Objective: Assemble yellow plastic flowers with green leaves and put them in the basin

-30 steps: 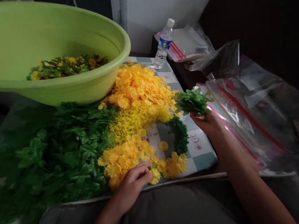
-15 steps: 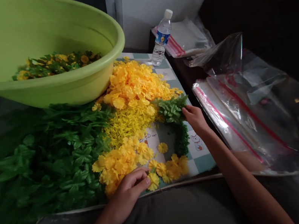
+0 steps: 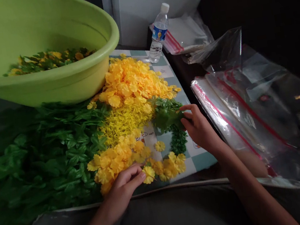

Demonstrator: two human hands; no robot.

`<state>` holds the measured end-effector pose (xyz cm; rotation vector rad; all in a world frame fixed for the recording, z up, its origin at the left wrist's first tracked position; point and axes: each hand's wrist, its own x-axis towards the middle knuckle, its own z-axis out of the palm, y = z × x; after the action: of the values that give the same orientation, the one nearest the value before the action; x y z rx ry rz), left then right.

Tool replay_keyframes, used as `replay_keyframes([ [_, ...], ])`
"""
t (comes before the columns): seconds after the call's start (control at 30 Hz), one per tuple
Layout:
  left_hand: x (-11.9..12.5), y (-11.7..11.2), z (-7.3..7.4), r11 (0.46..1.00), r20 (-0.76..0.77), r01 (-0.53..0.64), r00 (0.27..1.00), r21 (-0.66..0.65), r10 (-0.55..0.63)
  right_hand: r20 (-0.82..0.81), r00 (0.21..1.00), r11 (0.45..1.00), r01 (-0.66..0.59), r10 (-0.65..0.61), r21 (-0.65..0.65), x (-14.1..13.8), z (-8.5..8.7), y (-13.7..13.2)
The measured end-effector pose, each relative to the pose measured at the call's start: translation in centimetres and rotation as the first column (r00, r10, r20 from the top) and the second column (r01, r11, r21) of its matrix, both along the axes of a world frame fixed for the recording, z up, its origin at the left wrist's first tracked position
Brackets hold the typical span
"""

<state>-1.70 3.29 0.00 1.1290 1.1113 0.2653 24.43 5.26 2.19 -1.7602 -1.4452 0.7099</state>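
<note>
My right hand is closed on a bunch of green artificial leaves and holds it low over the checked mat, just above a small dark green leaf cluster. My left hand rests at the mat's near edge with its fingers pinched on a yellow fabric flower. Around it lie small piles of yellow flowers. A larger heap of orange-yellow flowers and a patch of fine yellow pieces lie further back.
A big green plastic basin with mixed leaves and flowers stands at the back left. A wide pile of green leaves covers the left. A water bottle stands at the back. Clear zip bags lie on the right.
My right hand has carried the leaf bunch leftward and down, from beside the bags to over the mat by the small leaf cluster. My left hand stayed on the yellow flower.
</note>
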Motion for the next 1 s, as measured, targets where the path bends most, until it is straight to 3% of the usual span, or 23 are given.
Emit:
replay_keyframes([
  [0.17,0.3,-0.2,-0.6,0.991,0.003,-0.113,0.994,-0.066,0.114,-0.459,0.884,0.989,-0.133,0.086,-0.070,-1.9,0.9,-0.8],
  [0.27,0.5,-0.3,-0.7,0.972,0.032,-0.195,0.979,-0.128,0.200,-0.530,0.844,0.979,-0.166,0.081,-0.115,-3.0,1.3,-1.2],
  [0.37,0.6,-0.2,-0.5,0.972,0.054,-0.193,0.978,-0.135,0.202,-0.506,0.859,0.964,-0.195,0.080,-0.179,-3.9,1.3,-1.4],
  [0.47,0.7,-0.2,-0.3,0.981,0.057,-0.156,0.985,-0.116,0.163,-0.327,0.938,0.960,-0.187,0.112,-0.210,-4.3,0.7,-1.7],
  [0.53,0.7,-0.1,-0.1,0.984,0.059,-0.144,0.987,-0.109,0.151,-0.013,0.991,0.968,-0.133,0.133,-0.214,-4.5,0.2,-1.8],
  [0.6,0.8,-0.1,0.1,0.986,0.067,-0.135,0.988,-0.101,0.142,0.293,0.946,0.978,-0.086,0.140,-0.191,-4.5,-0.2,-1.8],
  [0.67,0.8,-0.1,0.2,0.987,0.069,-0.135,0.988,-0.090,0.141,0.393,0.908,0.982,-0.079,0.143,-0.173,-4.4,-0.4,-1.8],
  [0.73,0.9,-0.1,0.1,0.987,0.062,-0.141,0.987,-0.081,0.146,0.251,0.954,0.977,-0.119,0.162,-0.176,-4.4,-0.2,-1.8],
  [0.8,0.9,-0.2,0.1,0.986,0.064,-0.148,0.986,-0.081,0.153,-0.061,0.977,0.957,-0.210,0.202,-0.202,-4.5,0.4,-1.9],
  [0.9,0.9,-0.3,-0.2,0.977,0.084,-0.190,0.977,-0.098,0.198,-0.470,0.863,0.924,-0.315,0.185,-0.215,-4.5,1.3,-2.2],
  [1.0,1.0,-0.5,-0.4,0.958,0.100,-0.258,0.957,-0.126,0.271,-0.646,0.744,0.904,-0.379,0.170,-0.198,-4.2,1.6,-2.4],
])
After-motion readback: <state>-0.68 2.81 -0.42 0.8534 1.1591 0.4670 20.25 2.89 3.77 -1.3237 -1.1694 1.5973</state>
